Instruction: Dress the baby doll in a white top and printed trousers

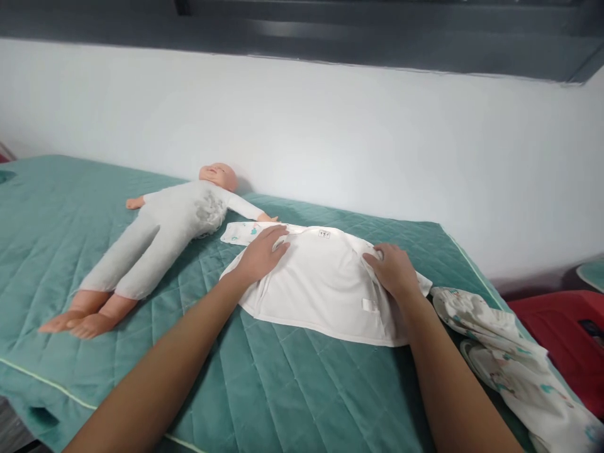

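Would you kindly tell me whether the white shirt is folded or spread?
Spread: the shirt lies mostly flat on the green cover, its hem wide and one sleeve stretched out.

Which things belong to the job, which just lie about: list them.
In the job:
white shirt, left hand and right hand on it
green quilt beneath
perhaps doll, printed clothing nearby

Apparently lying about:
red object, right edge
pale-green object behind it

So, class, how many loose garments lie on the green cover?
2: the white shirt, spread under the left hand and right hand, and the patterned garment bunched farther right. More could hide in its folds.
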Motion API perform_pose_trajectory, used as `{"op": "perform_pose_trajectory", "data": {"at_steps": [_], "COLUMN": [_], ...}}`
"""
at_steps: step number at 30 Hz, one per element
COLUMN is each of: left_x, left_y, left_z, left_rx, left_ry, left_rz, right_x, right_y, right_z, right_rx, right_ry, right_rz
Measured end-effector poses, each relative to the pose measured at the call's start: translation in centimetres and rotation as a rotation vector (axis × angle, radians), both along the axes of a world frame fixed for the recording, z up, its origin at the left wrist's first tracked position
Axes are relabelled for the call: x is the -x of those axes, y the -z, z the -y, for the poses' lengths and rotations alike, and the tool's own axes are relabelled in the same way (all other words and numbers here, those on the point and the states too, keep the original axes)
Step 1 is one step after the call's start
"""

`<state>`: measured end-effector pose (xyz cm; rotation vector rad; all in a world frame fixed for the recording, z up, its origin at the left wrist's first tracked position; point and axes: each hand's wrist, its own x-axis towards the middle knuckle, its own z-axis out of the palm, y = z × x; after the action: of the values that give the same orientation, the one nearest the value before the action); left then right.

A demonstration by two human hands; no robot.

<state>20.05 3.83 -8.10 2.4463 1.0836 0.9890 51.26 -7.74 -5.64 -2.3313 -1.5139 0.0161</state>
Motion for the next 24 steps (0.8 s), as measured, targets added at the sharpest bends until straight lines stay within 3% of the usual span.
{"op": "perform_pose_trajectory", "data": {"at_steps": [3,8,11,14,16,18,21,24], "left_x": [0.2,0.7,0.6,0.6,0.6,0.6,-0.2,-2.2], "left_y": [0.5,0.7,0.9,1.0,0.9,0.4,-0.8,-1.6], "left_z": [-0.1,-0.5,-0.5,-0.7,-0.7,-0.4,1.3,3.8], "left_rx": [0.048,-0.003,-0.033,-0.058,-0.075,-0.095,-0.095,-0.031], "left_ry": [0.03,0.049,0.04,0.028,0.034,0.033,0.041,0.104], "left_rz": [-0.078,-0.171,-0.177,-0.161,-0.144,-0.111,-0.076,-0.142], "right_x": [-0.5,-1.9,-0.5,2.9,5.6,7.7,9.2,9.3], "right_y": [0.2,0.0,-0.6,-0.9,-0.5,0.4,1.8,2.5], "right_z": [-0.4,-0.4,-0.1,-0.1,-0.3,-0.6,-1.2,-1.7], "right_rx": [-0.049,-0.137,-0.282,-0.394,-0.312,-0.138,0.043,0.076], "right_ry": [0.065,0.22,0.128,-0.095,-0.223,-0.274,-0.252,-0.201], "right_rz": [-0.059,-0.156,-0.047,-0.02,-0.106,-0.134,-0.053,-0.009]}}
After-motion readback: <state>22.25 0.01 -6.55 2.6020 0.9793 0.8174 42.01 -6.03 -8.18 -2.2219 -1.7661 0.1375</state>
